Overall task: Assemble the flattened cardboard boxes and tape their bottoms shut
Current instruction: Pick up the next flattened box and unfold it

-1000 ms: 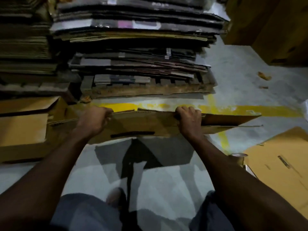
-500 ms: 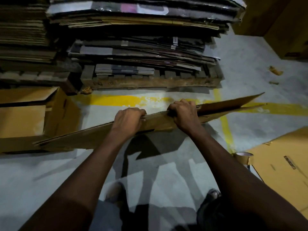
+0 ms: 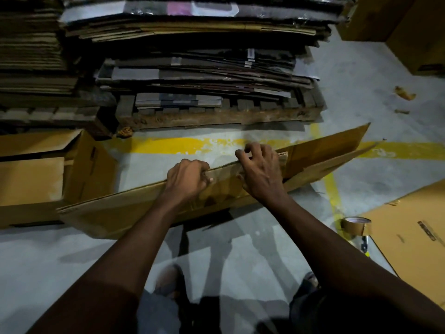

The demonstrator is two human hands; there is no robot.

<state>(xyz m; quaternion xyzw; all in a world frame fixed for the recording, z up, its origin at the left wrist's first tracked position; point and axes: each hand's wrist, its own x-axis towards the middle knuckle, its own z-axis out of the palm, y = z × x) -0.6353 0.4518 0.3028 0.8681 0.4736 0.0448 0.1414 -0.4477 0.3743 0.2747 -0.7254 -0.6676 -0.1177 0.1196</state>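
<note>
Far left: one stack of flat cardboard (image 3: 29, 44), and below it one open box (image 3: 91, 169) on the floor (image 3: 60, 261), flaps up. Top centre: a second, taller cardboard stack (image 3: 204, 56) on one wooden pallet (image 3: 216, 118). In front of the pallet: one yellow line (image 3: 168, 145) painted across, with a branch toward the camera at right. Mid-frame: one flattened box (image 3: 115, 213) held on edge and slanted, low left end just beside the open box, right end raised over the yellow line, its two layers splayed apart there. Two hands on its top edge, near each other. Left hand (image 3: 186, 183): fingers curled tight over the edge, clamped on it. Right hand (image 3: 261, 172): fingers hooked over the same edge, slightly spread, thumb on the near face (looser-looking grip than the left). Right side: one tape roll (image 3: 356, 227) standing on the floor, just beside or touching one flat cardboard sheet (image 3: 409, 242), can't tell which. Further back: two small scraps (image 3: 405, 92). Top right: brown cartons (image 3: 414, 27), count unclear. Versus a second ago: box level then with hands wide apart, now tilted with the left hand shifted in next to the right. Versus half a second ago: same tilt, right-end layers spread wider, right fingers less tightly closed.
</note>
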